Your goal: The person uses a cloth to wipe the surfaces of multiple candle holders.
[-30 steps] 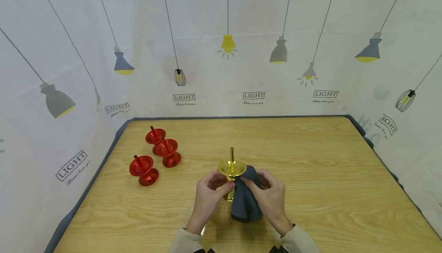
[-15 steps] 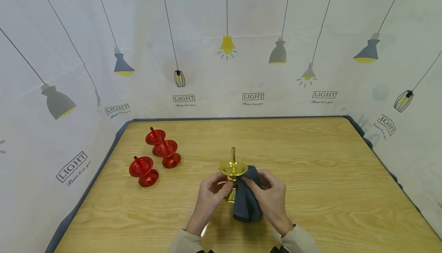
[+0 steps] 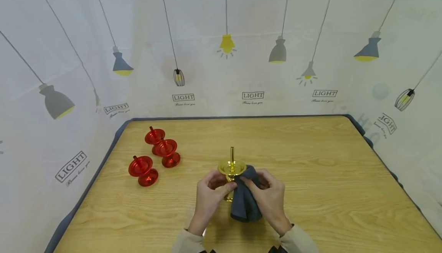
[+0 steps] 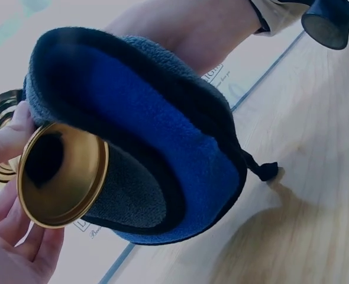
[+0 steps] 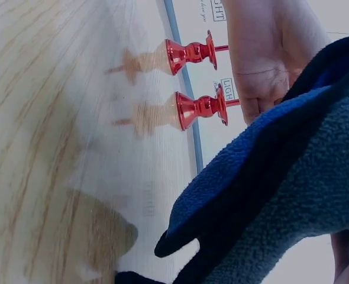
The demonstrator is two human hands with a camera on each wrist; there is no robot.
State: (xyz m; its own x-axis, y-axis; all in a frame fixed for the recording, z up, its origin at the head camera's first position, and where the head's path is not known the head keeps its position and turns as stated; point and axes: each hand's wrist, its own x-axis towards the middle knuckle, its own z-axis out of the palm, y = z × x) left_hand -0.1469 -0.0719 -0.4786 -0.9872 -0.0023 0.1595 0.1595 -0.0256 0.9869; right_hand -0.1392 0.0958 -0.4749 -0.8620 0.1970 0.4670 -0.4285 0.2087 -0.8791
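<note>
A gold candle holder (image 3: pixel 232 168) is held upright above the near middle of the tabletop (image 3: pixel 328 176), its hollow underside exposed to the left wrist view. Its stem, below the dish, is pinched by the left hand (image 3: pixel 208 196), the thumb being laid across the front. A folded cloth (image 3: pixel 246 203), dark grey outside, blue within and edged in black, is pinched between the thumb and fingers of the right hand (image 3: pixel 271 196) and is set against the right side of the holder, so that part of the stem and base is covered; the lower folds are left hanging. Neither grip is spread. Beige sleeves (image 3: pixel 299 240) are worn at both wrists. Toward the left of the tabletop three red candle holders are stood upright: one nearer red holder (image 3: pixel 141 166), and behind it a middle red holder (image 3: pixel 166 147) by which a rear red holder (image 3: pixel 154 135) is partly hidden in the head view. The tabletop is bordered by a dark blue strip (image 3: pixel 241 118) and enclosed by white sheeting (image 3: pixel 207 57) printed with hanging lamps and the word LIGHT.
</note>
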